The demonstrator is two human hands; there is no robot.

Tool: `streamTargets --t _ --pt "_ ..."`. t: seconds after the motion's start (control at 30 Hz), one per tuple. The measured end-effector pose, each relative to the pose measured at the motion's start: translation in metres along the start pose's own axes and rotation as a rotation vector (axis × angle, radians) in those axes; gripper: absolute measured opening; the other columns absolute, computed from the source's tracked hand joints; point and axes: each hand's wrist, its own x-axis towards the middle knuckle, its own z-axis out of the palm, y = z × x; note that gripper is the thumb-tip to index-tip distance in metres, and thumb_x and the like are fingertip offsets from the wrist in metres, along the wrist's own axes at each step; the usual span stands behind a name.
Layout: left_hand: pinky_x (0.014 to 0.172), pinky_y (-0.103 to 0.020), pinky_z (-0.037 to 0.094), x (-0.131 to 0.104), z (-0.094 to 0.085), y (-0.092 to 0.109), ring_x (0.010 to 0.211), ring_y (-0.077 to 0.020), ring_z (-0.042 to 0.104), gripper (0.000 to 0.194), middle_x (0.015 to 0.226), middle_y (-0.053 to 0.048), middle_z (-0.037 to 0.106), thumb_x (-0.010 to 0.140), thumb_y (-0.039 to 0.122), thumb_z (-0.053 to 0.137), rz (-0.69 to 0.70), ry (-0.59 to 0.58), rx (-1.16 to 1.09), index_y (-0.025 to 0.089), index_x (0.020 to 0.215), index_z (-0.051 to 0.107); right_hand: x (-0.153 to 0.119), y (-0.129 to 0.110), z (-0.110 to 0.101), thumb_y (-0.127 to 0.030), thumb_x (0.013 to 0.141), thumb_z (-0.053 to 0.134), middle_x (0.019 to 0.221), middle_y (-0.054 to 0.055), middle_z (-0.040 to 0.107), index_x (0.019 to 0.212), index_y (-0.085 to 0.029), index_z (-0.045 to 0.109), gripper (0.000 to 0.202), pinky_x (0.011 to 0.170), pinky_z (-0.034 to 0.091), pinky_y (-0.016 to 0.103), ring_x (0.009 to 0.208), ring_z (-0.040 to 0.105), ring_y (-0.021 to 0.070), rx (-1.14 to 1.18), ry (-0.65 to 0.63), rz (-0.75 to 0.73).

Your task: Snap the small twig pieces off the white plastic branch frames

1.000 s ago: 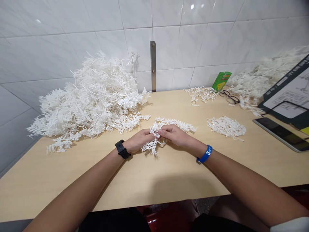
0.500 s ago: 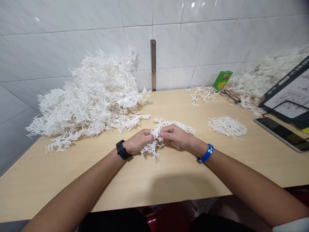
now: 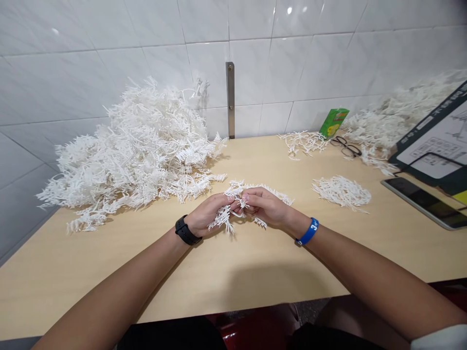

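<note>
two bare hands working at a pale wooden table, seen from the head camera. the left hand, wearing a black watch, grips a white branched sprig between thumb and fingers, its feathery end hanging below the thumb. the right hand, above a blue wristband, has thumb and forefinger pinched on white strands just beside the left fingertips; whether these belong to the same sprig cannot be told. the sprig lies between the hands, near the table's middle. further white pieces rest just behind the right hand. to the left, a large white heap stands against the tiled wall; to the right lies a small flat pile of strands, near a dark-screened device. beyond are a green box and eyeglasses.
</note>
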Motion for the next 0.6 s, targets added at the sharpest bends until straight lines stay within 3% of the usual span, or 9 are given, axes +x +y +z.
streamTargets --t 0.23,0.4,0.5,0.6 --pt "0.067 -0.021 0.045 -0.003 0.002 0.005 0.067 -0.012 0.055 0.026 0.063 -0.003 0.052 0.071 0.026 0.071 -0.012 -0.06 -0.129 0.012 0.056 0.055 0.0 0.004 0.002 -0.038 0.083 0.064 0.054 -0.005 0.033 0.058 -0.018 0.044 0.038 0.052 0.022 0.026 0.051 0.027 0.0094 0.112 -0.026 -0.049" --pt "0.069 -0.022 0.046 -0.003 -0.006 0.013 0.068 -0.0126 0.053 0.015 0.064 -0.001 0.048 0.072 0.02 0.061 0.051 0.009 -0.216 0.014 0.061 0.054 0.0 -0.007 0.002 -0.03 0.084 0.061 0.052 -0.005 0.028 0.056 -0.018 0.039 0.037 0.05 0.025 0.025 0.05 0.025 0.009 0.301 0.062 -0.098" --pt "0.07 -0.025 0.046 -0.001 -0.007 0.013 0.066 -0.0135 0.052 0.022 0.065 -0.002 0.048 0.076 0.021 0.056 0.091 0.065 -0.119 0.016 0.055 0.049 0.001 -0.014 -0.002 -0.029 0.086 0.054 0.049 -0.006 0.024 0.056 -0.018 0.041 0.035 0.044 0.022 0.022 0.046 0.021 0.0081 0.377 0.098 -0.015" --pt "0.068 -0.026 0.043 0.001 -0.005 0.009 0.065 -0.0138 0.051 0.022 0.065 -0.002 0.051 0.077 0.021 0.053 0.1 0.129 0.134 0.016 0.056 0.053 0.004 -0.016 -0.008 -0.026 0.084 0.049 0.046 -0.007 0.023 0.062 -0.018 0.046 0.023 0.038 0.015 0.019 0.042 0.014 0.0071 0.497 0.144 0.138"
